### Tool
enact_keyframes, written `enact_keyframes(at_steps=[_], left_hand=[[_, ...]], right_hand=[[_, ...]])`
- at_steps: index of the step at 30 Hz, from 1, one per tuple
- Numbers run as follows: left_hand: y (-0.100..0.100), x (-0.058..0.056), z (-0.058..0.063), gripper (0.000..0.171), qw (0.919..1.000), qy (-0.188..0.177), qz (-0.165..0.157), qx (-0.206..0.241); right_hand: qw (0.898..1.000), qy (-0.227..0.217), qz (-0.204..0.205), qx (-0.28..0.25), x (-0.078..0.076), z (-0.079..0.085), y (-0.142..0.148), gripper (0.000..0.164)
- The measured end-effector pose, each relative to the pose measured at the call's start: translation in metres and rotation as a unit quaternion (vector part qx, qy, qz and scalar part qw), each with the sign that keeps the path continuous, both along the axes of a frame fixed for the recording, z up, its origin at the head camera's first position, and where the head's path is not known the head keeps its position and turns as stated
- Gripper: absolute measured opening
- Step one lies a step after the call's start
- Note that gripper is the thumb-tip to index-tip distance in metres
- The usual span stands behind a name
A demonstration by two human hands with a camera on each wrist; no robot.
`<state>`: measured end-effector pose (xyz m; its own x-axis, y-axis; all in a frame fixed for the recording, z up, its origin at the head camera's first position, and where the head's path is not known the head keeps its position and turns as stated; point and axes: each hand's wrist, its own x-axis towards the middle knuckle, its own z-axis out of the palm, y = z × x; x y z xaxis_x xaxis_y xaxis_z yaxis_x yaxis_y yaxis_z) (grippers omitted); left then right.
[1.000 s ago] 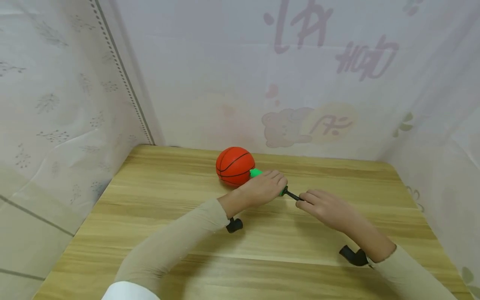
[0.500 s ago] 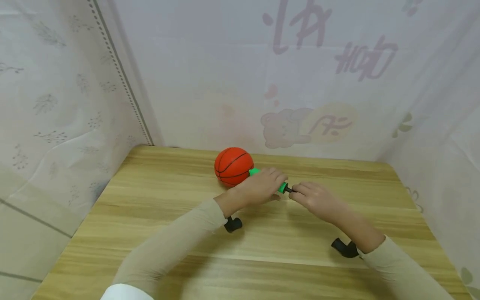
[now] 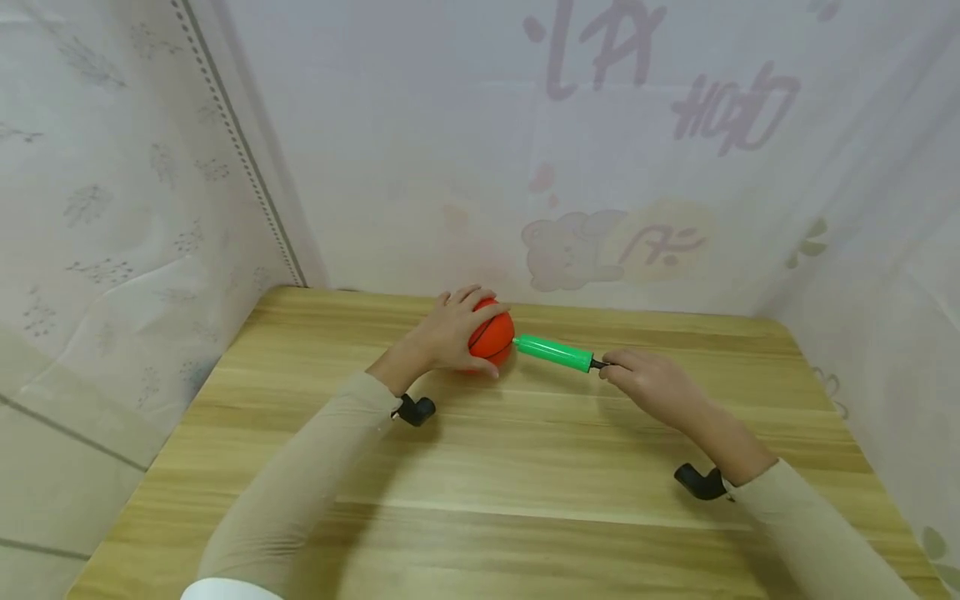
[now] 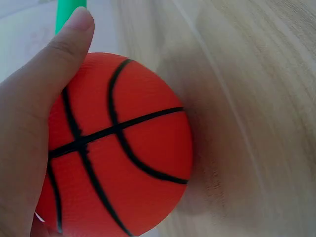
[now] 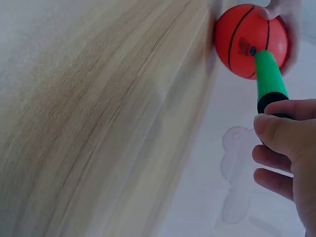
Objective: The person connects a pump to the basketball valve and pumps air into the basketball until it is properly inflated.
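A small orange-red toy basketball (image 3: 492, 340) with black lines sits near the back of the table. My left hand (image 3: 452, 333) grips it from the left, fingers over the top and thumb low at the front. In the left wrist view the thumb lies across the side of the ball (image 4: 123, 143). A green hand pump (image 3: 553, 353) extends to the right from the ball, its narrow tip at the ball's right side. My right hand (image 3: 652, 387) pinches the pump's black rod end. From the right wrist, the pump's green barrel (image 5: 268, 76) points at the valve spot.
The wooden table (image 3: 525, 467) runs up to a pale printed curtain (image 3: 390, 167) close behind the ball. More patterned cloth (image 3: 112, 208) hangs along the left side. Black camera mounts (image 3: 416, 410) hang under both wrists.
My left hand has let go of the pump barrel and moved left onto the ball. The green barrel is now uncovered. My right hand still holds the rod end, slightly farther right than half a second ago.
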<state>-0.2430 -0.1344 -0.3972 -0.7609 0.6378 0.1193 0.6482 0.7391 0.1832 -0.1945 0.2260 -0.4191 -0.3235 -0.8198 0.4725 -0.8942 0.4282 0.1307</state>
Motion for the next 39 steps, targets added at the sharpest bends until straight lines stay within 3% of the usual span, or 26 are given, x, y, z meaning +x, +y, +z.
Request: enact_keyframes(at_steps=[5,10,15,19,23,26,30,39], left_hand=[[-0.001,0.0,-0.009,0.094,0.9994,0.007,0.024,0.023],[0.006,0.006,-0.011,0.083,0.9981,0.034,0.05,0.015],[0.018,0.011,-0.011,0.075,0.9959,0.056,0.07,-0.012],[0.026,0.014,-0.011,0.072,0.9937,0.065,0.08,-0.044],[0.031,0.016,-0.013,0.07,0.9918,0.08,0.085,-0.054],[0.034,0.019,-0.014,0.071,0.9917,0.082,0.083,-0.055],[0.037,0.021,-0.013,0.072,0.9907,0.089,0.083,-0.06],[0.042,0.024,-0.016,0.071,0.9875,0.109,0.087,-0.073]], right_hand=[[0.998,-0.052,-0.032,-0.007,-0.01,-0.009,-0.004,0.031],[0.988,-0.109,-0.11,-0.027,-0.019,-0.015,-0.009,0.017],[0.978,-0.097,-0.179,-0.044,-0.026,0.001,-0.024,0.029],[0.965,-0.153,-0.214,-0.015,-0.03,0.016,-0.052,0.027],[0.948,-0.23,-0.218,0.017,-0.038,0.014,-0.082,0.041],[0.939,-0.265,-0.217,0.035,-0.046,0.005,-0.099,0.046],[0.932,-0.289,-0.217,0.031,-0.053,-0.005,-0.113,0.037],[0.918,-0.316,-0.239,0.007,-0.052,-0.02,-0.122,0.018]])
